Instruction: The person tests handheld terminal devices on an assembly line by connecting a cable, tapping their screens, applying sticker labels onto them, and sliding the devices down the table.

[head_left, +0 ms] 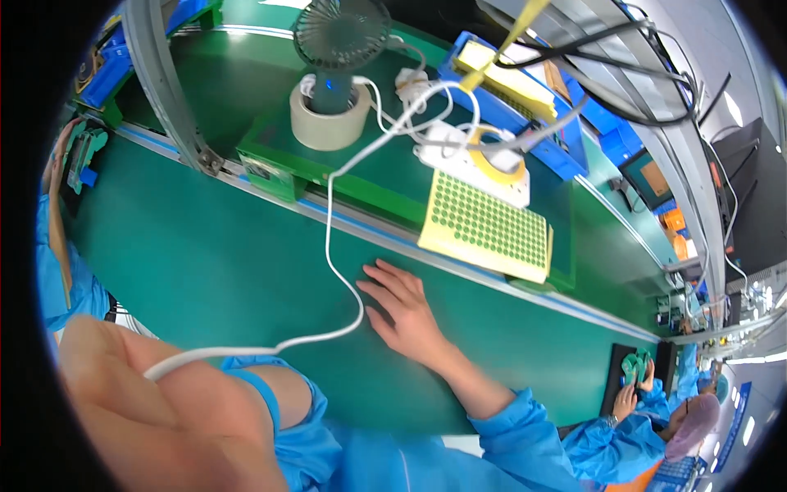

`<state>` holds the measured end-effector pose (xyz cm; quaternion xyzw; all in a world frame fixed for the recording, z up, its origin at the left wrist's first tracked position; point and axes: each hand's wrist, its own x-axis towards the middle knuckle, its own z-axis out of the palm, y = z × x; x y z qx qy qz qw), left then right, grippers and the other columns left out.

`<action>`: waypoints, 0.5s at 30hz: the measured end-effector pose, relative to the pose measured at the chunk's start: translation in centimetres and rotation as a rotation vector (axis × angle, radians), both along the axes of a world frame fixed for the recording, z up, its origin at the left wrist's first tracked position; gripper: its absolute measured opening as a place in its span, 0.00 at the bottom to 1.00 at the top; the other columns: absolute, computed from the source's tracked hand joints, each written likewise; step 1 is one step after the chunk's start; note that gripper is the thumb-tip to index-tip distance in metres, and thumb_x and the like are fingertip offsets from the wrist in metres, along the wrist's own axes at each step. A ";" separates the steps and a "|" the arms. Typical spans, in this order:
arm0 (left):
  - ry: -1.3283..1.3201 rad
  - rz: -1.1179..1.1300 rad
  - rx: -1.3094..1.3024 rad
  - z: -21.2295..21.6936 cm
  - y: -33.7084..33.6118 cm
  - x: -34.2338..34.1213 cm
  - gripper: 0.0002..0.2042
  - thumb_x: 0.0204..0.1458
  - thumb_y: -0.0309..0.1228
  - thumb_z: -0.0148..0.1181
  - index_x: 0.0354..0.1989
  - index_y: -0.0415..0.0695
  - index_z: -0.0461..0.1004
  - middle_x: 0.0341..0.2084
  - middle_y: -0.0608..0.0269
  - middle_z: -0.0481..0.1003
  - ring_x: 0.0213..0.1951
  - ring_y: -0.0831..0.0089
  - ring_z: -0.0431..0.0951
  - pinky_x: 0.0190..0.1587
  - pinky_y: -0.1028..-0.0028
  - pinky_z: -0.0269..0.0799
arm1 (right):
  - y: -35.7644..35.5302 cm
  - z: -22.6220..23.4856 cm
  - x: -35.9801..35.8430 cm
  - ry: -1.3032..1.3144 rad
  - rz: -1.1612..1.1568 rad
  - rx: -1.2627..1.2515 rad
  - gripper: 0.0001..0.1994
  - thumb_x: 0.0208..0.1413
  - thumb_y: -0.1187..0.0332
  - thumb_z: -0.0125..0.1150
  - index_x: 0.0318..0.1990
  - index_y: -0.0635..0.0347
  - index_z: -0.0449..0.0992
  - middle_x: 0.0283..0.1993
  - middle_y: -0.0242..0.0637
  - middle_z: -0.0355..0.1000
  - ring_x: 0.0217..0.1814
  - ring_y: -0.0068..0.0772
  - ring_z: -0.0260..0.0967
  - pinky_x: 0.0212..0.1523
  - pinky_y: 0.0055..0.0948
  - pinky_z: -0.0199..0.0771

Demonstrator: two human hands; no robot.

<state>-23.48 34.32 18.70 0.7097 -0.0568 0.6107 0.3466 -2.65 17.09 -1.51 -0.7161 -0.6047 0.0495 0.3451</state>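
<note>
Large and close at the lower left, my left hand [164,402] is raised with its fingers curled. A white cable [331,246] runs into its grip; the fingertips are partly hidden. The cable droops from the shelf area and curves across the work surface. My right hand [405,316] lies palm down on the green bench mat [238,271], fingers extended and slightly apart, holding nothing. Its fingertips rest a little right of the cable's bend. Beyond it, a yellow sheet of round green stickers [489,223] leans over the raised shelf's front edge.
A dark fan [340,37] stands inside a wide tape roll [330,119] on the shelf. Beside these are a white power strip [475,160] and a blue bin [566,156]. Metal posts [168,90] rise at left. Co-workers handle green parts at both sides.
</note>
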 end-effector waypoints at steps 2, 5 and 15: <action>-0.045 0.056 0.000 0.3 -0.5 0.3 0.17 0.65 0.25 0.43 0.20 0.41 0.63 0.13 0.64 0.56 0.17 0.75 0.53 0.31 0.68 0.48 | 0.1 0.2 0.3 -0.009 0.009 0.017 0.23 0.52 0.75 0.68 0.58 0.60 0.79 0.69 0.44 0.70 0.74 0.52 0.62 0.70 0.50 0.62; -0.117 0.178 0.025 0.2 -1.2 1.0 0.15 0.61 0.24 0.43 0.19 0.44 0.60 0.12 0.65 0.55 0.16 0.75 0.53 0.30 0.68 0.48 | 0.4 0.1 0.4 -0.013 0.019 0.016 0.23 0.52 0.75 0.68 0.59 0.61 0.79 0.69 0.44 0.70 0.74 0.52 0.63 0.69 0.50 0.63; -0.375 0.521 0.042 -0.8 -3.2 1.5 0.15 0.56 0.22 0.42 0.17 0.49 0.56 0.12 0.69 0.53 0.16 0.76 0.52 0.30 0.67 0.49 | -0.2 -0.6 -0.8 -0.046 0.010 0.011 0.22 0.54 0.73 0.68 0.59 0.60 0.79 0.68 0.44 0.70 0.74 0.51 0.63 0.69 0.49 0.63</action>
